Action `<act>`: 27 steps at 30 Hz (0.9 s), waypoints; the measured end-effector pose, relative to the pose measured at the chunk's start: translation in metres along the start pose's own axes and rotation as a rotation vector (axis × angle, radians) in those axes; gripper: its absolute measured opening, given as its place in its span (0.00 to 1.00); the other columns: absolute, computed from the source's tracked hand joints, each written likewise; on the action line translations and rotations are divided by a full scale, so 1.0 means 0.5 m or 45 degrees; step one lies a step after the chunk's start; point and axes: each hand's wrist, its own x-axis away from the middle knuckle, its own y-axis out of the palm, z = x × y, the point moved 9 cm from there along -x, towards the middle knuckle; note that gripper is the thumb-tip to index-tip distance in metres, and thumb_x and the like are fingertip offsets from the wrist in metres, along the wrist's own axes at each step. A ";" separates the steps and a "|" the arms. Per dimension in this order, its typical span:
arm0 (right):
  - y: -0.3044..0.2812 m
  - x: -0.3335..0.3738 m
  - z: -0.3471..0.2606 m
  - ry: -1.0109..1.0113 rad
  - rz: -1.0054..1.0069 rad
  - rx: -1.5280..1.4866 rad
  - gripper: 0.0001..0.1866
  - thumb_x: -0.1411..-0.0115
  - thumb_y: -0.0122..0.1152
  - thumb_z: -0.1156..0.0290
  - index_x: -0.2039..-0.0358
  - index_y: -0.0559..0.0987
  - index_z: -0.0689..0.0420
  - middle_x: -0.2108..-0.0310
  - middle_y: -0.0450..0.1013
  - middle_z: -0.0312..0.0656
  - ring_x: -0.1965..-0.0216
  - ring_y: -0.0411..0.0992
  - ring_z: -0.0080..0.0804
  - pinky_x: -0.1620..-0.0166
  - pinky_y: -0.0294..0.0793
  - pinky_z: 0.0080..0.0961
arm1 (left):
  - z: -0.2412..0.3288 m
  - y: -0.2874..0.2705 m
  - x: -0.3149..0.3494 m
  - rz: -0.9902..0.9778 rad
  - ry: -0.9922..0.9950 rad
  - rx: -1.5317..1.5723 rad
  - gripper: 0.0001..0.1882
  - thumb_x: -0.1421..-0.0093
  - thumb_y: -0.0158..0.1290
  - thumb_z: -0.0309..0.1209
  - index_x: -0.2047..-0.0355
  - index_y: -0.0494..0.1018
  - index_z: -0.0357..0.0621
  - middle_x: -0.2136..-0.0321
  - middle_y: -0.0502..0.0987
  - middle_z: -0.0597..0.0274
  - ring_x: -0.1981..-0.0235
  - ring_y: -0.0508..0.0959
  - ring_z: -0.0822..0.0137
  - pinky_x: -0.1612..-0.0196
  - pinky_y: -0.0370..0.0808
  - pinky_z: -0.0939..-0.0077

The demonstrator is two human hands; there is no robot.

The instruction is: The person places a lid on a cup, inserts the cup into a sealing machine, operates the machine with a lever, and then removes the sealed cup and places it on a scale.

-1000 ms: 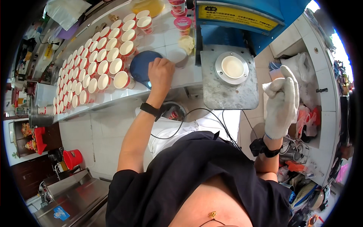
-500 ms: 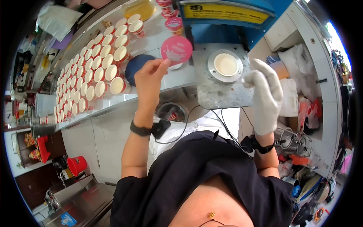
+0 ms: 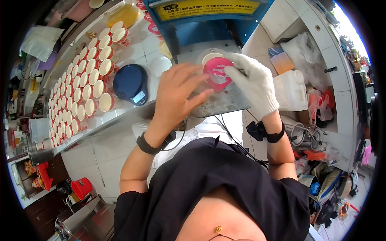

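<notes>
- Right grip (image 3: 254, 82), in a white knitted glove: closed on the right edge of the pink lid (image 3: 217, 76), an edge hold that leaves most of the face exposed.
- Left grip (image 3: 177, 92), bare: fingers spread and loose, just left of the lid; contact cannot be told.
- Lid: between the two grips; thin, round disc with pale print.
- Cream-lined cup (image 3: 210, 56): beyond the lid, partly covered by it; set over the metal plate (image 3: 225, 103), presumably for steadiness.
- Plate: under the grips, grey, stained; blue machine (image 3: 209, 26) beyond.
- Left of the left grip, on the tiled desk (image 3: 136, 47): rounded dark-blue scale (image 3: 128, 81); farther left, paper cups (image 3: 106, 102) in close rows, apparently saving space.
</notes>
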 end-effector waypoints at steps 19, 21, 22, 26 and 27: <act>0.022 0.011 -0.035 -0.480 0.188 0.388 0.16 0.44 0.72 0.66 0.55 0.85 0.54 0.53 0.80 0.42 0.54 0.78 0.45 0.50 0.76 0.40 | -0.014 0.048 0.004 -0.117 0.058 -0.285 0.28 0.41 0.67 0.49 0.42 0.81 0.54 0.40 0.80 0.70 0.32 0.70 0.55 0.32 0.60 0.47; 0.025 0.016 -0.034 -0.470 0.194 0.404 0.16 0.44 0.72 0.66 0.55 0.84 0.54 0.52 0.79 0.42 0.54 0.78 0.45 0.50 0.75 0.40 | -0.017 0.048 0.006 -0.120 0.053 -0.273 0.28 0.41 0.67 0.49 0.42 0.81 0.54 0.40 0.80 0.70 0.31 0.70 0.55 0.32 0.60 0.47; 0.026 0.019 -0.035 -0.470 0.203 0.413 0.17 0.45 0.73 0.66 0.55 0.84 0.54 0.51 0.79 0.42 0.53 0.78 0.46 0.50 0.75 0.40 | -0.019 0.049 0.007 -0.124 0.051 -0.269 0.28 0.41 0.67 0.49 0.42 0.81 0.54 0.40 0.80 0.70 0.31 0.70 0.55 0.32 0.60 0.47; 0.025 0.020 -0.033 -0.461 0.211 0.400 0.18 0.45 0.73 0.65 0.54 0.84 0.54 0.51 0.79 0.42 0.53 0.77 0.46 0.50 0.75 0.41 | -0.021 0.051 0.006 -0.128 0.038 -0.235 0.28 0.41 0.67 0.48 0.42 0.81 0.54 0.39 0.80 0.70 0.31 0.70 0.55 0.32 0.60 0.47; 0.025 0.020 -0.034 -0.461 0.213 0.404 0.18 0.45 0.73 0.65 0.54 0.84 0.54 0.51 0.79 0.42 0.53 0.77 0.46 0.50 0.75 0.41 | -0.023 0.052 0.007 -0.145 0.030 -0.230 0.28 0.40 0.66 0.49 0.41 0.81 0.54 0.38 0.79 0.69 0.30 0.69 0.55 0.32 0.59 0.47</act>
